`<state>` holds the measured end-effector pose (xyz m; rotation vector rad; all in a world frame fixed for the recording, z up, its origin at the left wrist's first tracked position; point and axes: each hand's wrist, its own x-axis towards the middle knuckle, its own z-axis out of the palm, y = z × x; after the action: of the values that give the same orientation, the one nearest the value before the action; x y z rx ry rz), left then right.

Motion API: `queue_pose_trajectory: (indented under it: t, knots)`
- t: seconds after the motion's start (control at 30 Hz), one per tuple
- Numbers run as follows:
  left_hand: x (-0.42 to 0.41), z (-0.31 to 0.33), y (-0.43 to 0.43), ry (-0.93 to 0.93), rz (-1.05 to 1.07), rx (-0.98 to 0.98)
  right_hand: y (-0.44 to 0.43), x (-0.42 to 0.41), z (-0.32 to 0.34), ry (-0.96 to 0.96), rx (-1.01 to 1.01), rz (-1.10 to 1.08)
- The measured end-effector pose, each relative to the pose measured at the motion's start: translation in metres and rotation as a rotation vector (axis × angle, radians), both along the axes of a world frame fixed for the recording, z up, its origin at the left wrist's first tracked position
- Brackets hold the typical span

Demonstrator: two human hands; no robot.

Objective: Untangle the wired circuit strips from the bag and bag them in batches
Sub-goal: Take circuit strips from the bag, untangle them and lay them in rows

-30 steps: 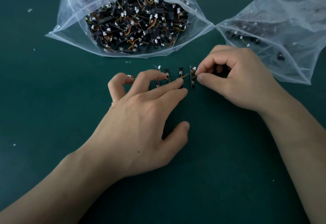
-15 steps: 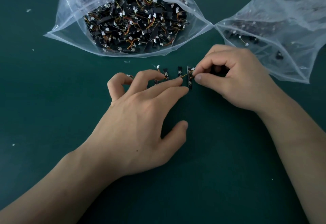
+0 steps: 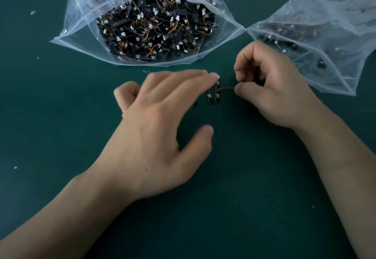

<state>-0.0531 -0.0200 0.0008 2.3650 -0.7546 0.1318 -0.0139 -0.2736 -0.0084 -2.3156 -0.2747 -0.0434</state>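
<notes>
Green table (image 3: 244,207). Clear full bag (image 3: 81,24) of tangled stock at back, second bag (image 3: 325,24) beside it holds little. Blurred left hand (image 3: 162,120) flat, fingers straight over loose strips (image 3: 212,95) mid-table; right hand (image 3: 270,87) pinches one strip's wire (image 3: 226,88) between thumb and forefinger.

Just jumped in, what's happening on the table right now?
A person is sorting wired circuit strips on a green table. The right hand pinches one strip's wire; the left hand, fingers straight, reaches over the rest. The open bag behind is full of tangled strips; the bag at right holds few.
</notes>
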Motion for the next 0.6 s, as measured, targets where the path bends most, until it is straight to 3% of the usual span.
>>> queue_pose_trajectory:
  t: [0.27,0.6]
  knots:
    - [0.019,-0.005,0.011,-0.113,0.273,-0.099,0.006,-0.002,-0.002,-0.098,-0.068,-0.063]
    - [0.029,-0.006,0.017,-0.122,0.315,-0.117,0.009,-0.004,-0.001,-0.126,-0.211,0.060]
